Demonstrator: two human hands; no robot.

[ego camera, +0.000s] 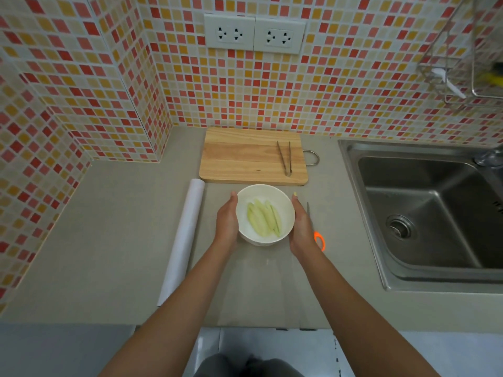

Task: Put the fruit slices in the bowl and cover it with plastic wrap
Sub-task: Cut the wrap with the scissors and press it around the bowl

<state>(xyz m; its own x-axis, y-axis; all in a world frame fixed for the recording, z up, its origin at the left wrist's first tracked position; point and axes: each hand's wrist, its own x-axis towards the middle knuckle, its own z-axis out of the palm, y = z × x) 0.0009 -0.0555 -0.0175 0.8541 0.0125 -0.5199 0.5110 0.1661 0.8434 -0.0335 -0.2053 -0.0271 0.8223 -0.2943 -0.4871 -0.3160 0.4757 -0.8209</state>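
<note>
White round bowl [265,213] with pale green fruit slices [263,221], left hand [228,219] and right hand [300,224] flat-fingered against its sides

The right hand [300,227] hides most of the scissors [319,239], leaving a blade tip and orange handle. The frame's right edge cuts off the sink [424,213] and wire rack [468,55].

A home kitchen: tiled wall [340,85], steel sink [424,213], wooden cutting board [245,156].
</note>
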